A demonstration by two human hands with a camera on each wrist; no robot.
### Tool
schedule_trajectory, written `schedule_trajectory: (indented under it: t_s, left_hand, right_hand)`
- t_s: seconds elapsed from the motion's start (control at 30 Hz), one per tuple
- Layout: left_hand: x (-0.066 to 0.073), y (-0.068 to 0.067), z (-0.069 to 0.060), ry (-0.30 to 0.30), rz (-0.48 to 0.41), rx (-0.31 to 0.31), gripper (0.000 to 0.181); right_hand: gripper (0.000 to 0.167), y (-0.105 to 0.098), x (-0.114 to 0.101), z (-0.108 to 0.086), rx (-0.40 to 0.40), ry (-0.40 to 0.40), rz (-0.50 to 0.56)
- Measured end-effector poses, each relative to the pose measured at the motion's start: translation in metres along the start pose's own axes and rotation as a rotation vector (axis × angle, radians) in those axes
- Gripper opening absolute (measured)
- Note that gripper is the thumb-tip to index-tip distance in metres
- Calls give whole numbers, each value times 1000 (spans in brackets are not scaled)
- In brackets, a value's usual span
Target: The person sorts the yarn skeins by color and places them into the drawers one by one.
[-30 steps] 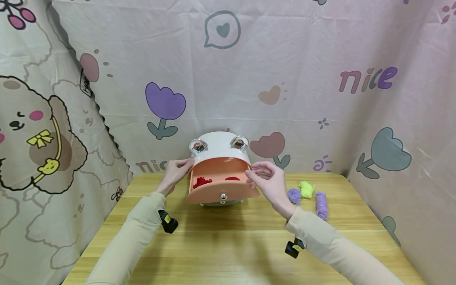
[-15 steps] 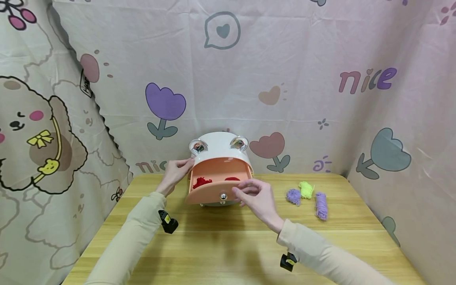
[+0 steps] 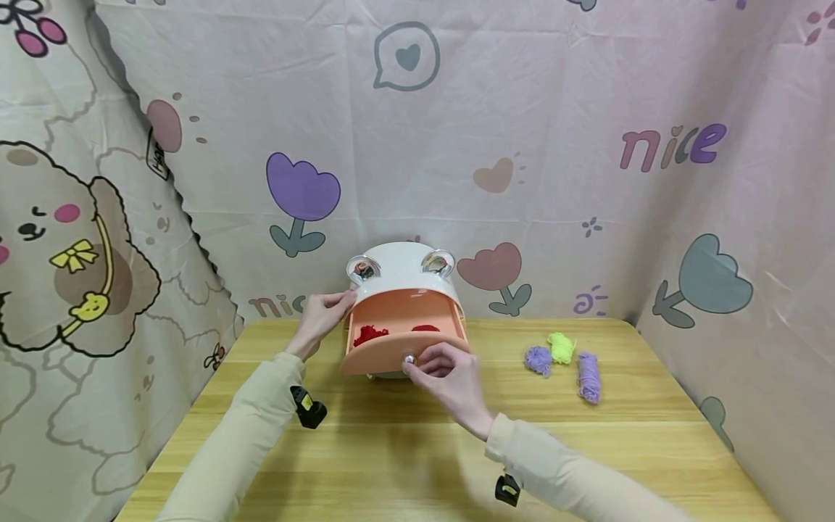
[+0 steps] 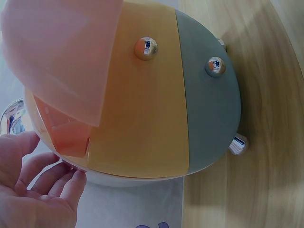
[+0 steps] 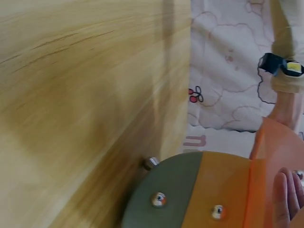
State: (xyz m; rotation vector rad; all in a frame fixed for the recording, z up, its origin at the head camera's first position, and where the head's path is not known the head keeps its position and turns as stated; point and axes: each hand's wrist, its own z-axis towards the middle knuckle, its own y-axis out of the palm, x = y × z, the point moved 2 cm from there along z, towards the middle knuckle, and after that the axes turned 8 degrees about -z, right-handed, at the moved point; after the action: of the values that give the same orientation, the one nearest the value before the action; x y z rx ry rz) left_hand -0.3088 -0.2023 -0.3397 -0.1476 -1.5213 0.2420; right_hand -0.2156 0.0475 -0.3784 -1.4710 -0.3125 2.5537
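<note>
A small rounded drawer cabinet (image 3: 401, 262) with a white top and silver eye-like rings stands on the table. Its peach top drawer (image 3: 375, 355) is pulled out, with red yarn (image 3: 370, 333) inside. My left hand (image 3: 321, 319) holds the cabinet's left side; in the left wrist view its fingertips touch the edge by the drawer opening. At the drawer front, my right hand (image 3: 450, 377) has its thumb and forefinger at the round silver knob (image 3: 409, 358). The left wrist view shows an orange drawer (image 4: 142, 104) and a grey-green drawer (image 4: 209, 118), both closed.
To the right on the wooden table (image 3: 365, 457) lie a purple yarn ball (image 3: 538, 359), a lime yarn bundle (image 3: 561, 348) and a purple yarn skein (image 3: 588, 377). A patterned curtain (image 3: 554, 94) hangs behind and at the sides.
My right hand has moved left and down from the drawer's right side to the knob. The drawer front has shifted slightly inward. My left hand has stayed in place.
</note>
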Motion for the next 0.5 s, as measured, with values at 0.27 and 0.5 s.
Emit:
schedule_trajectory:
  t_s: [0.27, 0.5]
  left_hand:
    - [0, 1, 0, 6, 9, 0, 51]
    - [0, 0, 1, 23, 12, 2, 49]
  right_hand:
    - [18, 8, 7, -2, 64, -93, -21]
    - [17, 12, 10, -3, 103, -169, -5]
